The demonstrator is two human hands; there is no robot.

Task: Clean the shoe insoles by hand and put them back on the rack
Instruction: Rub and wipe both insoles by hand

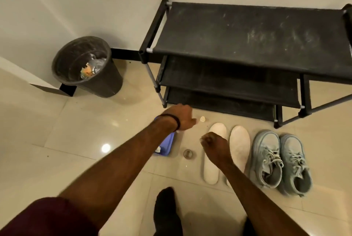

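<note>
Insoles: two white insoles (pixel 239 144) lay side by side on the tiled floor (pixel 76 131), just in front of the black rack (pixel 247 32) and just left of a pair of pale blue shoes (pixel 280 161); none was on the rack.
Left hand: the left hand (pixel 181 115) reached out over a blue tray (pixel 168 140), close to a small pale bottle (pixel 202 119); from behind, whether its fingers held anything could not be told.
Right hand: the right hand (pixel 211 141) hung above the nearer insole with its fingers curled in; nothing showed in its grasp.
Other items: a small round lid-like ring (pixel 188 154) lay between tray and insoles; a dark bin (pixel 89 68) stood by the wall.
Step in hand: probably fetching the cleaner before the first wipe.
Doing it well: take the bottle upright, steady one insole flat with the other hand, and work heel to toe so no patch is missed.
Risk: the bottle looked light and easily knocked over.
</note>
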